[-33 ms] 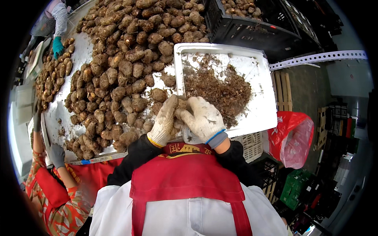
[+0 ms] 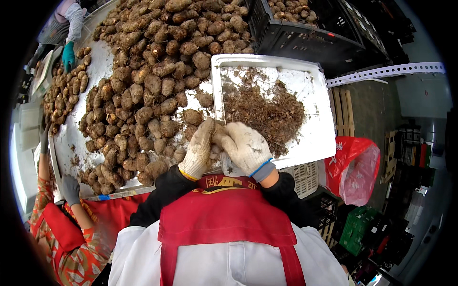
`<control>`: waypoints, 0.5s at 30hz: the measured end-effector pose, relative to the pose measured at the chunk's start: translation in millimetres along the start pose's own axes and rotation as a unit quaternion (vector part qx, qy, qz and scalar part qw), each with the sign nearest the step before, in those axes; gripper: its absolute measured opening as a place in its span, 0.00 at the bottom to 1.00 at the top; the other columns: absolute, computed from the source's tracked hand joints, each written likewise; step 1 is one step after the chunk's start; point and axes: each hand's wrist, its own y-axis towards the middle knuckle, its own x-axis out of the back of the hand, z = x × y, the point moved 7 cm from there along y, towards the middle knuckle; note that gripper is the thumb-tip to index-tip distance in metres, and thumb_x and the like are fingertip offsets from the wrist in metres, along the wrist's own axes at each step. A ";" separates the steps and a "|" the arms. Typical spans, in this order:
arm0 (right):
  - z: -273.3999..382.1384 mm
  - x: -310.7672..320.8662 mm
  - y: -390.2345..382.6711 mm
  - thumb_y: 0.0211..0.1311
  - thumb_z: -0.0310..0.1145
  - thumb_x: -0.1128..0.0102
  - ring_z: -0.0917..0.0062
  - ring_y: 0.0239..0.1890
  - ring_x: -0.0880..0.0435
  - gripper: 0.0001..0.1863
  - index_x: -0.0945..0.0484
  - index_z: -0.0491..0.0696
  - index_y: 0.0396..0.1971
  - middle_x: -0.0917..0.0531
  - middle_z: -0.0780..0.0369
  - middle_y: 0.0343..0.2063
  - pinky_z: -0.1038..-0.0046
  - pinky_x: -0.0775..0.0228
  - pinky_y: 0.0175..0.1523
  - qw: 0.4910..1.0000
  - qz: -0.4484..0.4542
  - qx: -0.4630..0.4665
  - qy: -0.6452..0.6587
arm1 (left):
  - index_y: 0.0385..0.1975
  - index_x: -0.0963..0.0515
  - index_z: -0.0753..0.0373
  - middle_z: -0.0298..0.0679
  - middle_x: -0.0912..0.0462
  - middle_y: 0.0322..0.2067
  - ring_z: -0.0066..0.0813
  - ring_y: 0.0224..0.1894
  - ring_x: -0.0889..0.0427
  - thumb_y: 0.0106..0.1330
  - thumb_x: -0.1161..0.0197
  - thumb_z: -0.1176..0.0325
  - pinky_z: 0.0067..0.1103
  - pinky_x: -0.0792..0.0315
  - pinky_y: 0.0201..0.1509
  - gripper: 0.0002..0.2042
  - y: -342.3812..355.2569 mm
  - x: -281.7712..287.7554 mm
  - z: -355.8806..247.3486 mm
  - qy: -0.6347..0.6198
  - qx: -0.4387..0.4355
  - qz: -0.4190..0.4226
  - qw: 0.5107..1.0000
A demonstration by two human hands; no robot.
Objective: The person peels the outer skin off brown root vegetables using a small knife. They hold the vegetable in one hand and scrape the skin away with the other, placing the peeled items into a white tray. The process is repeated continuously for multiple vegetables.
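Observation:
My left hand, in a soiled white knitted glove with a yellow cuff edge, is closed at the near left corner of the white foam tray. Against it, my right hand, in a matching glove with a blue cuff edge, is closed too. Between the fingers shows a small brown taro, mostly covered by the gloves. Brown root fibres and peelings lie heaped in the tray. Left of my hands, a large pile of taros covers the metal table.
Black crates with taros stand behind the tray. On the right are a red plastic bag, a wooden pallet and a green crate. Co-workers' gloved hands, one teal, one grey, are at the left.
My hands have shifted slightly, with the right fingers turned a little over the taro. At the far left, the teal-gloved hand has moved slightly. The pile and tray look the same.

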 end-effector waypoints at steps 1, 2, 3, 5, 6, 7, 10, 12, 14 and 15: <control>1.2 -1.9 0.8 0.68 0.45 0.47 0.55 0.36 0.18 0.14 0.23 0.48 0.37 0.21 0.53 0.33 0.57 0.26 0.41 1.000 -0.007 0.024 0.015 | 0.55 0.26 0.60 0.32 0.18 0.36 0.18 0.27 0.22 0.75 0.47 0.49 0.15 0.25 0.27 0.21 -0.8 4.7 -1.2 0.032 0.008 -0.016 0.999; 6.1 -3.9 -0.3 0.68 0.44 0.47 0.56 0.36 0.18 0.14 0.23 0.49 0.37 0.21 0.54 0.33 0.57 0.26 0.41 0.999 0.016 0.027 0.006 | 0.53 0.25 0.60 0.32 0.18 0.36 0.18 0.26 0.22 0.75 0.46 0.49 0.15 0.25 0.26 0.20 -4.3 6.8 -8.3 0.116 -0.059 -0.057 0.990; 13.3 -3.0 -0.9 0.68 0.44 0.47 0.57 0.35 0.18 0.13 0.22 0.49 0.37 0.21 0.55 0.33 0.58 0.25 0.40 0.999 0.040 0.030 -0.003 | 0.52 0.24 0.59 0.33 0.18 0.36 0.19 0.25 0.22 0.75 0.46 0.48 0.15 0.25 0.25 0.20 -6.7 4.2 -13.8 0.199 -0.126 -0.097 0.967; 29.2 1.1 -8.2 0.67 0.41 0.45 0.61 0.33 0.18 0.10 0.21 0.50 0.37 0.20 0.57 0.32 0.61 0.25 0.40 0.995 0.053 0.057 0.057 | 0.48 0.23 0.60 0.35 0.17 0.35 0.20 0.23 0.23 0.75 0.47 0.47 0.14 0.26 0.23 0.21 -5.2 -7.7 -13.7 0.098 -0.074 -0.241 0.963; 36.2 10.6 -13.9 0.65 0.37 0.42 0.62 0.33 0.18 0.08 0.20 0.49 0.37 0.19 0.59 0.32 0.65 0.24 0.40 0.996 -0.007 0.076 0.049 | 0.46 0.22 0.61 0.35 0.17 0.35 0.21 0.23 0.23 0.75 0.47 0.46 0.14 0.26 0.22 0.22 -6.7 -27.5 -19.1 0.041 -0.057 -0.310 0.948; 25.7 13.3 -14.9 0.64 0.36 0.41 0.62 0.33 0.18 0.08 0.20 0.49 0.37 0.19 0.58 0.32 0.65 0.24 0.41 0.996 -0.012 0.042 0.079 | 0.45 0.22 0.62 0.36 0.17 0.35 0.21 0.22 0.23 0.75 0.47 0.45 0.15 0.27 0.22 0.22 -8.6 -22.4 -19.6 0.063 -0.060 -0.307 0.948; -10.6 32.9 -15.2 0.62 0.32 0.40 0.64 0.34 0.17 0.06 0.20 0.47 0.36 0.19 0.57 0.33 0.67 0.24 0.41 0.978 -0.120 -0.031 0.167 | 0.55 0.29 0.61 0.39 0.23 0.25 0.20 0.18 0.30 0.75 0.50 0.44 0.14 0.37 0.19 0.25 2.5 -15.8 -1.3 -0.122 0.064 -0.121 0.983; -10.2 40.2 -9.4 0.62 0.34 0.40 0.66 0.35 0.17 0.07 0.19 0.47 0.36 0.19 0.56 0.33 0.67 0.24 0.41 0.988 -0.119 -0.050 0.086 | 0.47 0.25 0.59 0.36 0.26 0.19 0.20 0.16 0.32 0.74 0.52 0.38 0.14 0.40 0.17 0.27 3.9 -21.8 -0.1 -0.106 0.072 -0.047 0.991; -2.6 38.2 -0.5 0.62 0.38 0.39 0.63 0.37 0.17 0.11 0.19 0.48 0.38 0.19 0.55 0.34 0.66 0.24 0.43 0.983 -0.104 -0.046 0.141 | 0.43 0.24 0.65 0.40 0.18 0.27 0.22 0.19 0.23 0.74 0.49 0.43 0.15 0.31 0.16 0.26 5.4 -27.1 -2.2 -0.157 0.051 -0.090 0.982; 1.0 35.8 2.5 0.61 0.39 0.38 0.62 0.38 0.17 0.11 0.19 0.48 0.38 0.20 0.55 0.35 0.66 0.24 0.43 0.988 -0.098 -0.033 0.112 | 0.43 0.24 0.65 0.39 0.18 0.26 0.22 0.19 0.22 0.74 0.48 0.44 0.15 0.30 0.16 0.25 3.2 -36.1 -6.2 -0.148 0.053 -0.123 0.980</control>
